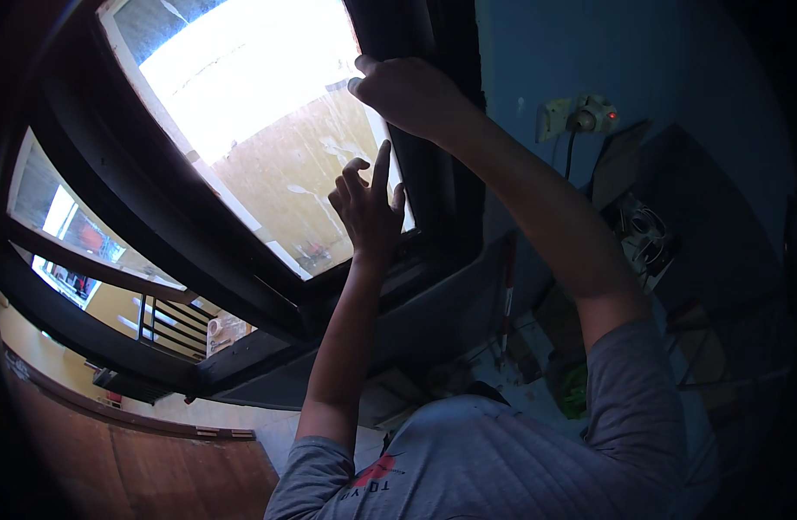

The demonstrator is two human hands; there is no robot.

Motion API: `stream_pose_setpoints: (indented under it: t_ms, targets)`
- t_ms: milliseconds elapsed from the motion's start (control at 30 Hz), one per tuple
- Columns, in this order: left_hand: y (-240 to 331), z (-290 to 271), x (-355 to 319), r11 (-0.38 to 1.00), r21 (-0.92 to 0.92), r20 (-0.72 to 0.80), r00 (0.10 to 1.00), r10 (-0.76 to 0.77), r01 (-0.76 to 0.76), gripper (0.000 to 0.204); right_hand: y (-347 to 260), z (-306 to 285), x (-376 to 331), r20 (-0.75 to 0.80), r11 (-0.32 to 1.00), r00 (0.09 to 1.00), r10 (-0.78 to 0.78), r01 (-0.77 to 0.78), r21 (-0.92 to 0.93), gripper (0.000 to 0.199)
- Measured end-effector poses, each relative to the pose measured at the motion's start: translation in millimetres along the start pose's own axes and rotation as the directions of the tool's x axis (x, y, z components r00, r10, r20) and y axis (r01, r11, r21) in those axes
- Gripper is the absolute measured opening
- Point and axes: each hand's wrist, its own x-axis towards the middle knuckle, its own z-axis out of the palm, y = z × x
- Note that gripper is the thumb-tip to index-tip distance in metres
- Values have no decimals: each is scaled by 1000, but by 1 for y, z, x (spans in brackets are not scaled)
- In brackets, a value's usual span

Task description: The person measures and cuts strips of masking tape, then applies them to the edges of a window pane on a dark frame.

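Observation:
A window pane (277, 165) in a dark frame (433, 182) is in front of me, with pale strips like tape (242, 212) along its edges. My right hand (407, 97) is at the upper right edge of the pane. Its fingers are curled and its thumb and a fingertip come close together at the pale edge; what they grip, if anything, is hidden. Lower down, my left hand (370, 208) is held up before the pane near its right edge. Its index finger points up, with the other fingers apart and partly bent, and nothing shows in it.
A wall socket with a plug and a small red light (589, 117) is right of the window, a cable hanging from it. Tangled white cables (645, 230) lie below. Left, a second window (86, 225) shows a railing (173, 328). A brown wooden surface (147, 464) is lower left.

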Motion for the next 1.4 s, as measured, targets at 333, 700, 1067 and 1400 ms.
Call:
stream_pose_setpoints:
  t_ms: [333, 700, 1067, 1400]
  targets:
    - [1, -3, 3, 1000, 20, 3, 1000, -7, 7, 101, 2, -14, -7, -93, 993, 994, -53, 63, 103, 15]
    - [3, -11, 8, 999, 46, 108, 994, -18, 13, 105, -2, -1, -4, -48, 970, 991, 124, -110, 218, 16]
    - [6, -27, 22, 984, 178, 134, 991, 5, -29, 110, -14, -14, -6, -26, 996, 999, -29, 27, -90, 9]
    - [-1, -38, 46, 968, 231, 166, 985, 57, -95, 103, -7, -34, 0, -169, 994, 986, -11, -8, -110, 9]
